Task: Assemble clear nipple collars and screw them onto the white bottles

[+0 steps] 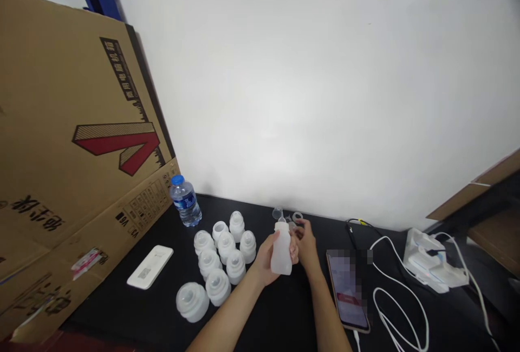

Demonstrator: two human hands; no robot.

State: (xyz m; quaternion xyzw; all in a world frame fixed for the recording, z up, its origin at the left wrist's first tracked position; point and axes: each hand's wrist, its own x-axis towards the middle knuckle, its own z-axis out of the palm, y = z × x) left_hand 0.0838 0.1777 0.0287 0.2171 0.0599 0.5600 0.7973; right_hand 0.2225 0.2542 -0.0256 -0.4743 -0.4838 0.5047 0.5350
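Note:
My left hand [267, 260] is wrapped round a frosted white baby bottle [281, 254], held upright just above the black table. A clear teat shape shows at the bottle's mouth; whether it is fitted or lies behind cannot be told. Close by on the right, my right hand [306, 243] has its fingers curled in beside the bottle's top, among small clear parts. What its fingertips hold is too small to make out. A white ring [298, 215] and a clear dome cap [277, 213] lie near the wall, just beyond my hands.
Several white bottles with clear caps [226, 245] stand in a cluster on the left. Beyond them are a water bottle [186, 201], a white flat box [150, 267] and a large carton [81, 124]. To the right lie a phone [347, 287], white cables and a power strip [430, 260].

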